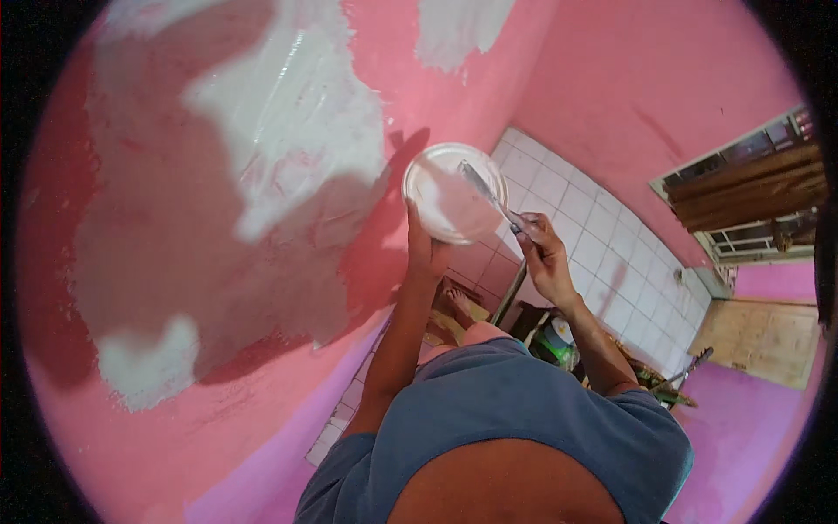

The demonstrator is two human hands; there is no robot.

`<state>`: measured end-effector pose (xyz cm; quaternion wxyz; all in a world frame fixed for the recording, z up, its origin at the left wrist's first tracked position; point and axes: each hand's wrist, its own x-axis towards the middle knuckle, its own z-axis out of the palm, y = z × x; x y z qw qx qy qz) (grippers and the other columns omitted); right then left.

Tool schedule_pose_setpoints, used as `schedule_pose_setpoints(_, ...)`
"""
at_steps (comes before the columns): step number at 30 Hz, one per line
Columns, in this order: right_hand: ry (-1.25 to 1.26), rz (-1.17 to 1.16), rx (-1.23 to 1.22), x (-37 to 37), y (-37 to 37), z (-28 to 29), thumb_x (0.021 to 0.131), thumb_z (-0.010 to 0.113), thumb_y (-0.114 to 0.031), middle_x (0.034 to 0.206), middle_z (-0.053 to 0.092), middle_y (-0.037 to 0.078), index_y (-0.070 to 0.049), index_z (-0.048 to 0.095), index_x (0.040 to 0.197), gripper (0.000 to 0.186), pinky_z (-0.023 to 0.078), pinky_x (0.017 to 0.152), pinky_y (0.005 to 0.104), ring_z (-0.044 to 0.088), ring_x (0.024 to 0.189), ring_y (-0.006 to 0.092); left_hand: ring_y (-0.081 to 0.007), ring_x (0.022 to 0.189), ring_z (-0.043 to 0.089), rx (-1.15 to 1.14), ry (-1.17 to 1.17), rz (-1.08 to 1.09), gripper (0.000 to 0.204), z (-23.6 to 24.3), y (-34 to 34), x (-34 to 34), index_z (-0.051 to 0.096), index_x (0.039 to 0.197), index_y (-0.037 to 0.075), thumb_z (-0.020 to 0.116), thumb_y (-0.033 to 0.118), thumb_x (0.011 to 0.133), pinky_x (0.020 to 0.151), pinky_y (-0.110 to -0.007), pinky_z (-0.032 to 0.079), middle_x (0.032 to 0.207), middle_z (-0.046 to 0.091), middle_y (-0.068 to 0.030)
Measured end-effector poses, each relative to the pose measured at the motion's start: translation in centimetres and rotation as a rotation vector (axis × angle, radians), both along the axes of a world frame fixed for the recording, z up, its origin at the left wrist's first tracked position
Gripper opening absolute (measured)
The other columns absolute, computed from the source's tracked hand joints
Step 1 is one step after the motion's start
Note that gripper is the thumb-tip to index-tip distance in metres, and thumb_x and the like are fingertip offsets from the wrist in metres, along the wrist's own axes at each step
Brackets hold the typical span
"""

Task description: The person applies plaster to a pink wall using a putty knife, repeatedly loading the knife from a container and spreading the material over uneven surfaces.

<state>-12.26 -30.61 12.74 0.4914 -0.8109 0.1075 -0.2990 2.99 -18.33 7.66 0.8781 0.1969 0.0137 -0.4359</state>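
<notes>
Pink painted wall, smeared with broad whitish patches, rises to the left of my left hand, which grips the near left edge of a round white container just ahead of it; pale paste lies inside. To the right, my right hand clasps a narrow metal-bladed scraper, its blade reaching over the container.

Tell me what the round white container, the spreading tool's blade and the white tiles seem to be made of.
Round white container: probably plastic, smooth, given its even, moulded-looking rim. Blade: likely metal, dull grey, being thin and flat, though too small to be sure. White tiles: apparently glazed ceramic, smooth with a faint sheen, set in a grid of darker joints.
</notes>
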Motion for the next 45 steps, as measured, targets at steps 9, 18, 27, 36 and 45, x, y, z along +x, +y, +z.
schedule_pose_setpoints(9, 0.522, -0.288, -0.583, -3.2, 1.5, 0.6, 0.071, 0.058, 0.003, 0.103, 0.049, 0.009, -0.017, 0.057, 0.119, 0.052, 0.052, 0.063, 0.0373, 0.053, 0.087, 0.0277, -0.0284, 0.130, 0.032, -0.205, -0.025, 0.020, 0.067, -1.6, -4.7, 0.9, 0.022, 0.142, 0.015, 0.039, 0.054, 0.091, 0.105, -0.050, 0.031, 0.144, 0.030, -0.0086)
schedule_pose_setpoints(18, 0.683, -0.148, -0.652, -6.5, -0.5, 3.1, 0.070, 0.059, 0.003, 0.103, 0.049, 0.011, -0.017, 0.057, 0.118, 0.053, 0.055, 0.065, 0.0392, 0.053, 0.095, 0.0294, -0.0266, 0.130, 0.033, -0.181, -0.014, 0.022, 0.068, -2.8, -5.2, 1.2, 0.023, 0.142, 0.015, 0.041, 0.055, 0.090, 0.106, -0.048, 0.032, 0.143, 0.031, -0.0075)
schedule_pose_setpoints(27, 0.530, -0.209, -0.668, -4.4, -0.6, 3.7, 0.074, 0.055, 0.003, 0.100, 0.051, 0.007, -0.017, 0.056, 0.120, 0.051, 0.050, 0.057, 0.0376, 0.053, 0.083, 0.0264, -0.0296, 0.127, 0.036, -0.090, -0.028, 0.037, 0.066, -2.4, -4.8, 0.9, 0.028, 0.139, 0.013, 0.041, 0.055, 0.090, 0.103, -0.051, 0.035, 0.140, 0.035, -0.0119)
schedule_pose_setpoints(36, 0.600, -0.161, -0.607, -8.5, -0.8, 1.7, 0.072, 0.059, 0.005, 0.102, 0.051, 0.009, -0.016, 0.055, 0.122, 0.055, 0.052, 0.060, 0.0349, 0.054, 0.083, 0.0255, -0.0276, 0.129, 0.035, -0.132, 0.002, 0.032, 0.067, -2.9, -4.5, 1.4, 0.024, 0.141, 0.014, 0.042, 0.054, 0.090, 0.103, -0.051, 0.035, 0.142, 0.033, -0.0082)
schedule_pose_setpoints(45, 0.247, 0.131, 1.086, -5.0, -2.4, 1.8, 0.096, 0.044, -0.022, 0.079, 0.059, 0.004, -0.004, 0.047, 0.126, 0.034, 0.033, 0.035, 0.0179, 0.043, 0.047, 0.0049, -0.0268, 0.128, 0.035, -0.079, 0.050, 0.000, 0.066, -1.9, -5.1, 1.1, 0.024, 0.142, 0.014, 0.041, 0.053, 0.091, 0.104, -0.048, 0.034, 0.142, 0.032, -0.0082)
